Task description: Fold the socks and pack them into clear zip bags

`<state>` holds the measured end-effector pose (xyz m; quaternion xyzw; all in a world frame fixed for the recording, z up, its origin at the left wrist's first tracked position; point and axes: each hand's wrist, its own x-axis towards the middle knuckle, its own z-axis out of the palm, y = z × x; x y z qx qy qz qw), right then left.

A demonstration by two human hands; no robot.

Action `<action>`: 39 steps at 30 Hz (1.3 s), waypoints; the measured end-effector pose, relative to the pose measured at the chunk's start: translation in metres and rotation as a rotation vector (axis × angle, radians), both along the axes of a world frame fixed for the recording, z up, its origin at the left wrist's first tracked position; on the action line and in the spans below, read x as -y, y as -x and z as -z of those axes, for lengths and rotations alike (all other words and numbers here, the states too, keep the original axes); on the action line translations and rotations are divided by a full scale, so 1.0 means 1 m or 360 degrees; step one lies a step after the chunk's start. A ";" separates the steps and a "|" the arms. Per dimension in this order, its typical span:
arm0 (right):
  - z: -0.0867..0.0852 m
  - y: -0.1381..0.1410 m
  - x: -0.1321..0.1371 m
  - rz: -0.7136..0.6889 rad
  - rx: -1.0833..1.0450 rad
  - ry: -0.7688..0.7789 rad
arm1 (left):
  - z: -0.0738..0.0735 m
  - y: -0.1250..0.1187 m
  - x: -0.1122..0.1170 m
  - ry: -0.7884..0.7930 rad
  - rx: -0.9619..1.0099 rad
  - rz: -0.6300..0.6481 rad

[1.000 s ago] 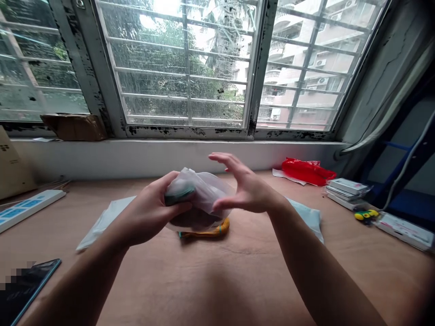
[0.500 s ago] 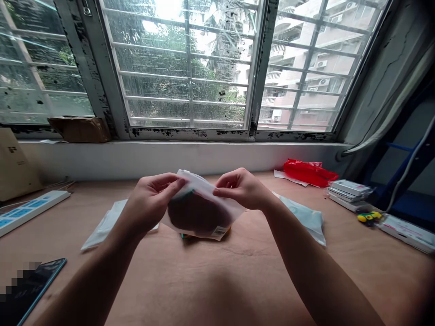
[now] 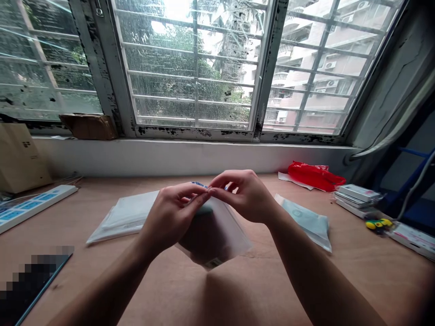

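A frosted translucent plastic bag point(image 3: 234, 231) with a dark item inside hangs from my two hands above the table. The kind of dark item cannot be made out through the plastic. My left hand point(image 3: 173, 213) pinches the top edge between thumb and fingers. Right against it, my right hand point(image 3: 241, 194) pinches the same edge, so the fingertips of both hands meet. A bit of blue shows behind the fingers. Low on the bag is a small white label point(image 3: 214, 262).
White flat packets point(image 3: 125, 213) lie left, a pale blue packet point(image 3: 306, 219) right. A phone point(image 3: 37, 285) and power strip point(image 3: 37, 208) are at left. Farther right sit a red plastic bag point(image 3: 316, 175), stacked boxes point(image 3: 356, 194) and a yellow-black item point(image 3: 379, 225). Windows stand behind.
My hands have come together at the bag's top edge, where they were apart before. The bag now hangs lower and more tilted, a corner pointing down. The view has shifted slightly left.
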<state>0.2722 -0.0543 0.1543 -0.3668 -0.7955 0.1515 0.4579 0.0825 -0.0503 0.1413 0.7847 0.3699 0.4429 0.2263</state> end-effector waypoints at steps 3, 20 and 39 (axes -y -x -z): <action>0.001 0.001 0.000 0.0065 0.0040 0.0001 | -0.002 0.001 -0.001 -0.0061 0.0032 -0.0084; 0.001 -0.010 0.001 -0.0164 0.0364 0.0356 | -0.017 0.017 0.004 -0.0242 0.0435 -0.0473; 0.000 -0.028 -0.004 -0.0246 0.0398 0.0615 | -0.012 0.030 -0.013 0.0326 -0.0139 0.0316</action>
